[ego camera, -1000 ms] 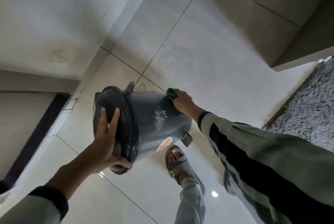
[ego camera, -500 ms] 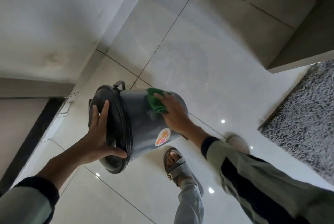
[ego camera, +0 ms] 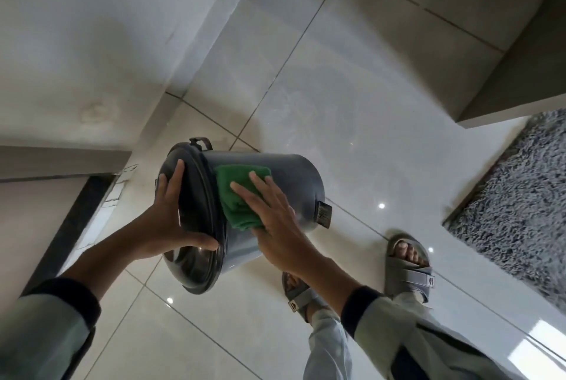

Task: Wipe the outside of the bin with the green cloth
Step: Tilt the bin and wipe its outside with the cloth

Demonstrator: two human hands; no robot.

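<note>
the round grey plastic bin [ego camera: 284,177] with its dark domed lid [ego camera: 196,226] is being held tipped on its side above the glossy pale tiled floor [ego camera: 352,97]. the left hand [ego camera: 170,220] is lying open, fingers spread on the lid. the right hand [ego camera: 275,226] is pressing flat and open on the folded green cloth [ego camera: 239,195], against the bin's side wall just beside the lid rim.

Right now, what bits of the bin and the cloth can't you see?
All from the head view:
- The bin: its far side and base face away, and the inside is shut off by the lid.
- The green cloth: its lower right part lies under the right hand.
- The lid's middle: covered by the left hand.
- The pedal: blurred, so no detail.
</note>
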